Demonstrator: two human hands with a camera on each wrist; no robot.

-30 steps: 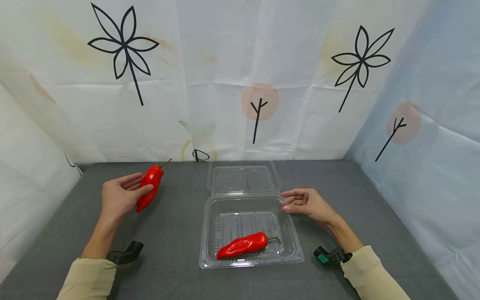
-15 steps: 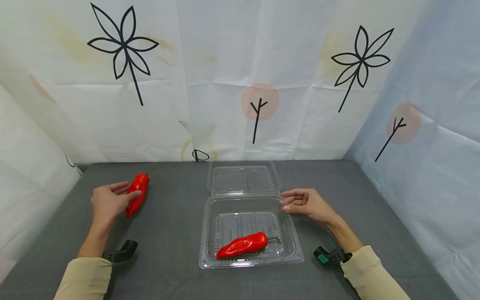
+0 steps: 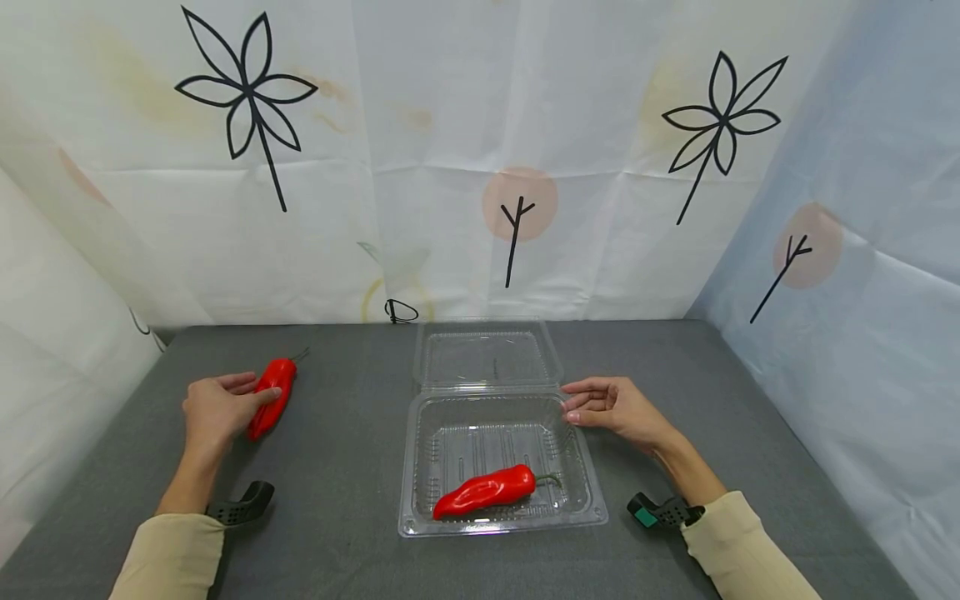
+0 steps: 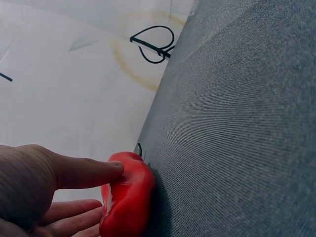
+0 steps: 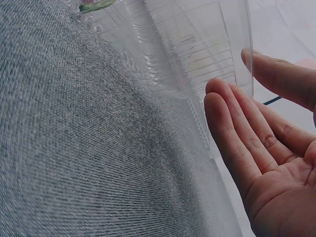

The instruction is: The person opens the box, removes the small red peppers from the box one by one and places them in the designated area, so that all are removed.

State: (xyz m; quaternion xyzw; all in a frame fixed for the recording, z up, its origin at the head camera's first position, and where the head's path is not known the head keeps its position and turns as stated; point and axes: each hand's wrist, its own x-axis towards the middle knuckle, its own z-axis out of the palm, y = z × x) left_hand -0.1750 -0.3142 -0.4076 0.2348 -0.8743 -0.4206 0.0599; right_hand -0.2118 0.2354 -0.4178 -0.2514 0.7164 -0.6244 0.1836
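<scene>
On the left of the grey cloth in the head view, my left hand (image 3: 217,408) holds a long red pepper (image 3: 274,392), thumb on one side and fingers on the other. The left wrist view has the thumb pressed on the pepper (image 4: 129,197), which is down at the cloth. A clear plastic clamshell container (image 3: 411,467) lies with its lid (image 3: 491,358) folded back. Inside its base rests a second red pepper (image 3: 483,492), green stem to the right. My right hand (image 3: 615,408) pinches the container's right rim, fingers outside the wall in the right wrist view.
Grey cloth (image 3: 345,467) covers the table, with bare cloth between the left hand and the container. White printed sheets (image 3: 450,167) hang behind and at both sides. A dark wrist strap (image 3: 243,504) sits at the left wrist, another (image 3: 663,510) at the right.
My left hand has moved left and down with its pepper, bringing it to the cloth. The right hand, the container and the pepper inside have stayed still.
</scene>
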